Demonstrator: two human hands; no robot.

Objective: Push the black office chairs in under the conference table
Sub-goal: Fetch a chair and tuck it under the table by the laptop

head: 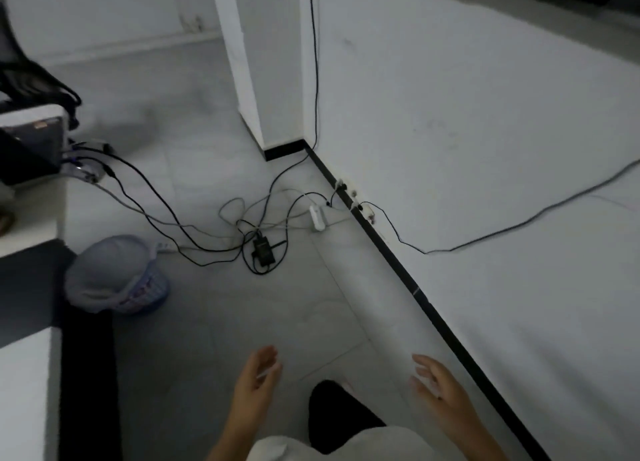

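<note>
Your left hand and right hand hang empty over the grey tiled floor, fingers loosely spread, touching nothing. A black office chair shows only in part at the far left edge, behind the white conference table that runs along your left. A lined wastebasket stands beside the table, with tangled cables and a white power strip near the wall.

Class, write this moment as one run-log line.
left hand: open, empty | right hand: open, empty | chair: far left, untouched | cables: on floor
</note>
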